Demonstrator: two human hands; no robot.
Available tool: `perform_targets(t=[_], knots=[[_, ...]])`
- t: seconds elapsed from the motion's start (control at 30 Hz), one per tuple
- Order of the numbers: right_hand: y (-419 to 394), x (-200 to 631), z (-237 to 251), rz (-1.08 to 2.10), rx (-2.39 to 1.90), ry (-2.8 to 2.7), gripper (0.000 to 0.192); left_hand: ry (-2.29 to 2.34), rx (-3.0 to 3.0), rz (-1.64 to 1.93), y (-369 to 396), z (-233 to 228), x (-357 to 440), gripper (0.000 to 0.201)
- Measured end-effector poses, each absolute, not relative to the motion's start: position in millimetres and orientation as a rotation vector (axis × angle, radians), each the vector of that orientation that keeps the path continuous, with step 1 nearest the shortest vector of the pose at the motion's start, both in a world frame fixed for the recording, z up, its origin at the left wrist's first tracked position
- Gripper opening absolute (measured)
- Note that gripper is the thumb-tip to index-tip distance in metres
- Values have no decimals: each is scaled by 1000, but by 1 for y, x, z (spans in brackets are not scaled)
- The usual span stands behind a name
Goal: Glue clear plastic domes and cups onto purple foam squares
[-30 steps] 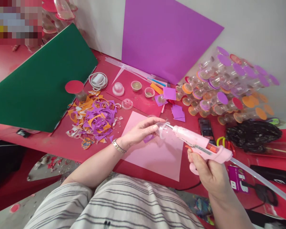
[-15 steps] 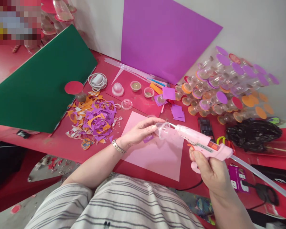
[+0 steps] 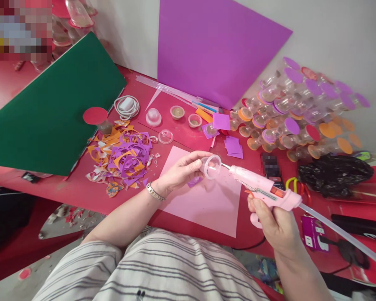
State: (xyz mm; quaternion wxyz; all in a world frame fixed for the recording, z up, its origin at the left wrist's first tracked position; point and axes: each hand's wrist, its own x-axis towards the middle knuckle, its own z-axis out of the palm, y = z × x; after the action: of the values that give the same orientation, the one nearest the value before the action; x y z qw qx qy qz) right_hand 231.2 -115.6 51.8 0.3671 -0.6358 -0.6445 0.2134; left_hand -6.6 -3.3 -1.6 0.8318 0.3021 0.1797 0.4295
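Observation:
My left hand (image 3: 185,169) grips a clear plastic cup (image 3: 212,167), its open rim tilted toward the right. A pink glue gun (image 3: 257,182) with a long glue stick (image 3: 341,234) at its back is in my right hand (image 3: 274,221), fingers around the handle. The metal nozzle points left, close to the cup's rim; whether it touches I cannot tell. Under the cup lies a pink sheet (image 3: 203,209), with a purple piece (image 3: 194,180) partly hidden by my left hand.
Purple and orange scraps (image 3: 128,154) are heaped at left beside a green board (image 3: 56,108). Purple squares (image 3: 234,147), a clear dome lid (image 3: 166,136) and small cups (image 3: 177,112) lie behind. Joined clear cups with coloured discs (image 3: 291,126) stack at right, near a black bag (image 3: 335,175).
My left hand has turned the cup slightly, so its rim faces me more. The glue gun has shifted a little left and down.

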Motion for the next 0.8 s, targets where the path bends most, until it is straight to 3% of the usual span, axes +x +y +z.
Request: perform_targets(t=[0.2, 0.43, 0.67, 0.8], knots=[[-119, 230, 48, 588, -1587, -1616, 19, 384, 612, 938, -1, -5, -6, 44], [-109, 209, 41, 782, -1508, -1179, 29, 422, 554, 978, 0, 0, -5, 45], [-90, 217, 0, 1272, -1500, -375, 37, 463, 497, 1061, 5, 4, -9, 45], [-88, 224, -14, 1379, -1524, -315, 42, 478, 523, 1053, 4, 3, -8, 43]])
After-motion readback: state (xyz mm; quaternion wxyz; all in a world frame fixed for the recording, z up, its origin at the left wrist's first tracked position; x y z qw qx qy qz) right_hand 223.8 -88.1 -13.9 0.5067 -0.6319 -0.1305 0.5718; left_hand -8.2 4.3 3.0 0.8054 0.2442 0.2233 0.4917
